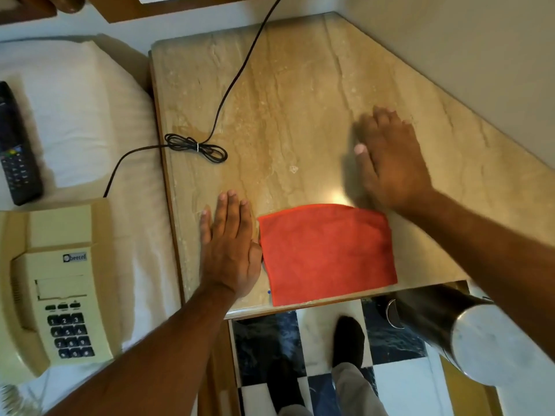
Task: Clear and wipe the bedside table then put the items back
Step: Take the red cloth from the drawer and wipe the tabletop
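Observation:
The beige marble bedside table [288, 94] fills the middle of the view. A folded orange cloth [327, 253] lies flat near its front edge. My left hand [229, 247] rests flat on the table, fingers together, touching the cloth's left edge. My right hand [390, 157] is blurred, flat and open over the table beyond the cloth's right corner, holding nothing. A cream desk telephone [57, 289] and a black remote control [16, 145] lie on the white bed to the left. The phone's black cord [195, 145] runs across the table's left part, with a tied coil.
A white pillow [75, 115] lies on the bed beside the table. A shiny metal cylinder [468, 334] stands at the lower right, below the table's front edge. Checkered floor tiles [390, 382] and my feet show beneath. A wall [450, 40] borders the table on the right.

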The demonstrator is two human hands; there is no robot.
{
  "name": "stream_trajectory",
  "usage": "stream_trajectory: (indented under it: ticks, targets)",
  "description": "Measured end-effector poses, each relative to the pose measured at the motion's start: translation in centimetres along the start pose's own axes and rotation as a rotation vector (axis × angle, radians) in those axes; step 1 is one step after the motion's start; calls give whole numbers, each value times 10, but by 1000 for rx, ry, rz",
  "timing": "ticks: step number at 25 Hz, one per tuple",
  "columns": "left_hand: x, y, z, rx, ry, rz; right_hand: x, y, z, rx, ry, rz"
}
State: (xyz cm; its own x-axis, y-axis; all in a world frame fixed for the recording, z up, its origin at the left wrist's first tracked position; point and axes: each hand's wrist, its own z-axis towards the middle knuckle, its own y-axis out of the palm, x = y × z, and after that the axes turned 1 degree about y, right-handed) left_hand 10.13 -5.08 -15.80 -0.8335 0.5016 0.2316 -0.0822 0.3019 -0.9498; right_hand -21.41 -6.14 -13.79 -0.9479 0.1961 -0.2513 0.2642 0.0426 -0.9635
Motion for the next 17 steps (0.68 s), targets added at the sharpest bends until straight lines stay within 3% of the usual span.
stream_trajectory:
  ticks: [2, 8, 13, 14, 15, 17]
  targets:
    - [0, 4, -1, 16, -1, 14, 23, 13, 17, -50, 86, -84]
    - [2, 2, 0, 16, 14, -13, 28, 26, 21, -5, 31, -75]
    - [33, -10, 37, 313, -242, -313, 29, 30, 21, 1, 8, -68]
    - [51, -10, 49, 343, -183, -301, 30, 30, 21, 10, 9, -58]
    - [72, -7, 54, 335, -15, -238, 31, 29, 21, 13, 12, -48]
    - [108, 6, 41, 131, 493, -8, 31, 29, 22, 5, 18, -35]
